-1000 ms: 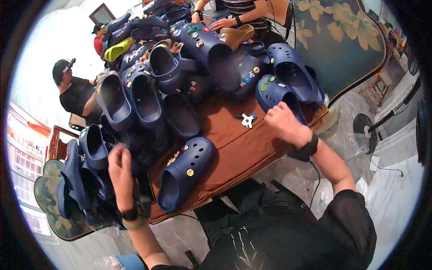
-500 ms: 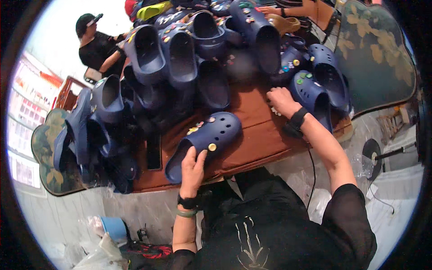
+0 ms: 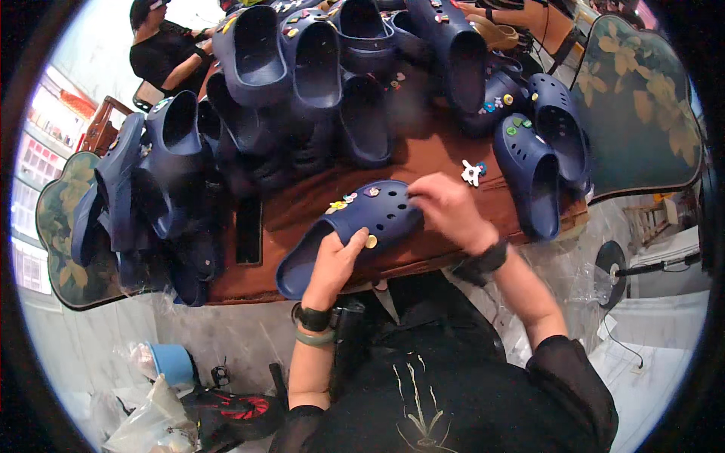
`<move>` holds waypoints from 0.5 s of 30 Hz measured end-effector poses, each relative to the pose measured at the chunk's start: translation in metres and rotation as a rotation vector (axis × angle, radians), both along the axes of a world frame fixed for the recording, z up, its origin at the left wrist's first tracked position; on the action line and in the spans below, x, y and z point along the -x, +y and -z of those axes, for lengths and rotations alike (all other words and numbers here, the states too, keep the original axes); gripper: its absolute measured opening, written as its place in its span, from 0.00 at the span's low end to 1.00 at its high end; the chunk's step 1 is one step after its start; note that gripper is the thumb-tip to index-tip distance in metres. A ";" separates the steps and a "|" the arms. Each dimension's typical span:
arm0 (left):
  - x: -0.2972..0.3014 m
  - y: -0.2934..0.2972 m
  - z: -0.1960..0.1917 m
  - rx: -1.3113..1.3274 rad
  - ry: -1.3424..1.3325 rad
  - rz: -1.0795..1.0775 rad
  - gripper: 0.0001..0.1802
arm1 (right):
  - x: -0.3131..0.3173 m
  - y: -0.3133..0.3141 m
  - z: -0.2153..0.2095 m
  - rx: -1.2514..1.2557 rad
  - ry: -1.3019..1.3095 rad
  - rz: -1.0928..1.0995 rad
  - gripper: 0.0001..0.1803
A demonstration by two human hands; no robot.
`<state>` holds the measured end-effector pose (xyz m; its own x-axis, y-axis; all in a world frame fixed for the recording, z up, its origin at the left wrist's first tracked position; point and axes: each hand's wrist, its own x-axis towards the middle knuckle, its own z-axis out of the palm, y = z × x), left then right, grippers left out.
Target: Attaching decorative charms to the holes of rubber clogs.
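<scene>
While the left hand [image 3: 336, 264] grips the navy clog [image 3: 387, 209] on the table [image 3: 427, 156], the right hand [image 3: 453, 211] bends at its toe, fingers drawn narrow, any hold hidden; beyond, a white charm [image 3: 473, 173], heaped clogs [image 3: 316, 68] crowding behind!

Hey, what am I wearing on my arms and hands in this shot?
Your left hand and right hand are ungloved. A black wristband and a greenish bangle circle the left wrist; another dark band circles the right. Both arms have short black sleeves.
</scene>
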<state>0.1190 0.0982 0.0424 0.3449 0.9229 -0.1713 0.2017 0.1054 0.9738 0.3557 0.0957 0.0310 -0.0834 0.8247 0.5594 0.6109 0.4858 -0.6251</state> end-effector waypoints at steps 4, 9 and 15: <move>0.001 -0.001 -0.002 0.101 -0.132 0.000 0.12 | 0.040 -0.019 0.030 -0.193 -0.101 0.062 0.12; -0.001 -0.002 -0.010 0.107 -0.129 0.026 0.14 | 0.053 -0.037 0.029 -0.255 -0.257 0.176 0.15; 0.001 0.005 -0.005 0.080 -0.124 0.113 0.16 | 0.052 -0.034 0.018 -0.213 -0.496 0.093 0.19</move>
<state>0.1181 0.1037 0.0472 0.4684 0.8623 -0.1924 0.0955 0.1670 0.9813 0.3035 0.0612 0.0133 -0.3119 0.7138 0.6270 0.8539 0.5000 -0.1444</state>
